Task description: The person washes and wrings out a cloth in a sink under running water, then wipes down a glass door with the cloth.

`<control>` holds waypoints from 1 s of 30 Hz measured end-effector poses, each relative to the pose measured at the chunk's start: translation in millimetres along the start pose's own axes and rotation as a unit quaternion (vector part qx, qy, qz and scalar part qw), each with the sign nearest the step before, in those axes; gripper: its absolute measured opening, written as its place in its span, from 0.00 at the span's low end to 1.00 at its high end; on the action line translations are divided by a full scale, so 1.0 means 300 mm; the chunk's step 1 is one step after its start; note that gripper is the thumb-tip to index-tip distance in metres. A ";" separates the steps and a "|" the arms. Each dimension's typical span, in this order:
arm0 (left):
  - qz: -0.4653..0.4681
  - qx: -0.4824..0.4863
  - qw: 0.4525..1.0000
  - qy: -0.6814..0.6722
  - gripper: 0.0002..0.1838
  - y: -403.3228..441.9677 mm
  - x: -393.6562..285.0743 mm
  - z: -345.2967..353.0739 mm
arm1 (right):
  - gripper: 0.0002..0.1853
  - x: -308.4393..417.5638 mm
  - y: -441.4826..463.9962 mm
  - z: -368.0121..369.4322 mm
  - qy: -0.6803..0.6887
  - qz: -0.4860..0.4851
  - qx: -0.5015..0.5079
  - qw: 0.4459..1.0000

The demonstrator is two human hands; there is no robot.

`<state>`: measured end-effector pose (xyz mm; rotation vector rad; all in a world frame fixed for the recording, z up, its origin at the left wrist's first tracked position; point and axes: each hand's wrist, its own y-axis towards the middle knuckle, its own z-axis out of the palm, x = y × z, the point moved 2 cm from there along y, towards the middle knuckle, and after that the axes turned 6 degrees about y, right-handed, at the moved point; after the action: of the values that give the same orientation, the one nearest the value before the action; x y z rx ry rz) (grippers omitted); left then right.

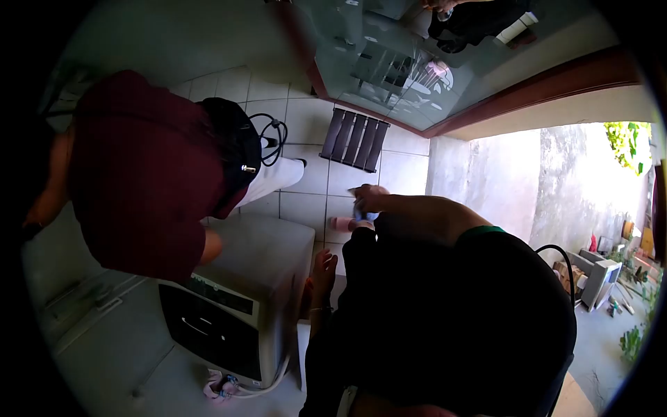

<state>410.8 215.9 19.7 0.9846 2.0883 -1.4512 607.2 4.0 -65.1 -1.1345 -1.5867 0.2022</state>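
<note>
My right hand [372, 198] reaches over the tiled floor near the middle of the view, its fingers bent together. Below it a small bluish item [365, 211] shows, blurred and partly hidden, so I cannot make out what it is. Close under that hand a pink slipper [342, 224] is visible. Lower and to the left, my left hand [324, 268] is raised with its fingers loosely apart and nothing seen in it. A bracelet circles that wrist. The side of a grey boxy appliance [295, 278] stands beside my left hand.
On the left bends a person in a maroon shirt [146, 174], near the appliance. A dark slatted stool [355, 139] sits on the tiles ahead. Brown-framed glass [382, 62] spans the top. Plants [629, 142] and stacked items [597, 278] lie in the bright area at right.
</note>
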 end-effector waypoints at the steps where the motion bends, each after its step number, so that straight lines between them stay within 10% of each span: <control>1: -0.004 0.004 1.000 0.004 0.18 0.004 0.016 0.003 | 0.20 -0.012 -0.049 -0.056 -0.117 0.024 0.001 0.993; 5: 0.131 0.127 0.941 0.286 0.13 0.041 0.060 0.009 | 0.11 -0.292 -0.072 0.003 -0.358 0.122 0.112 0.919; 6: 0.141 0.142 0.933 0.299 0.12 0.060 0.071 0.017 | 0.17 -0.276 -0.100 -0.063 -0.323 0.027 0.374 0.869; 16: 0.168 0.251 0.805 0.512 0.07 0.305 0.095 0.063 | 0.26 -0.396 -0.231 -0.036 -0.227 0.190 0.308 0.904; 19: 0.193 0.317 0.818 0.439 0.06 0.389 0.072 0.066 | 0.29 -0.409 -0.272 -0.030 -0.226 0.276 0.300 0.885; 24: 0.239 0.363 0.852 0.292 0.08 0.413 -0.167 0.027 | 0.23 -0.572 -0.230 -0.066 -0.027 0.108 0.432 0.895; 26: 0.076 0.491 0.825 0.268 0.10 0.403 -0.204 -0.003 | 0.22 -0.559 -0.243 -0.087 0.003 0.068 0.509 0.858; 30: 0.031 0.583 0.798 0.151 0.14 0.405 -0.284 -0.018 | 0.12 -0.455 -0.355 -0.135 0.174 0.076 0.598 0.779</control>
<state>558.1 219.4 2.2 1.7380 1.0867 -2.7366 571.0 -170.0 -71.9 -0.2274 -0.7182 0.9064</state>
